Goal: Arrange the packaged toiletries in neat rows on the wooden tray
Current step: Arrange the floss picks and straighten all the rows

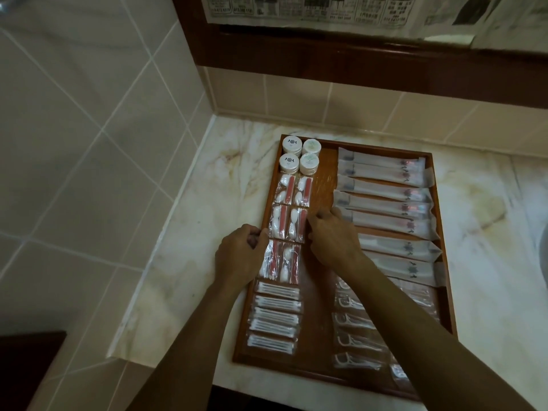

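From the head view, the wooden tray (323, 167) lies on a pale marble surface (207, 221) in a tiled corner, under a dark wooden frame (326, 60) with newspaper (326, 10) behind it.

On the tray's left side the packets stand in two columns. At the far end are four small round containers (299, 155), then clear vanity packets (292, 212) with pink and white pieces, and nearest to the person the cotton swab packets (274, 318) in a stack of rows. On the right side the long white sachets (385, 200) lie across in a row, one after another, and below them the floss pick packets (355, 342) — these are partly hidden by the right forearm, which crosses over them.

The left hand (240, 256) is at the tray's left rim, its fingers curled and pinching the edge of one vanity packet. The right hand (332, 235) is in the middle of the tray, just beside the vanity packets and touching the end of a white sachet; its fingers are bent, but whether they grip anything I cannot tell — the back of the hand covers them.

At the far right a pale rounded edge (544, 247) shows.
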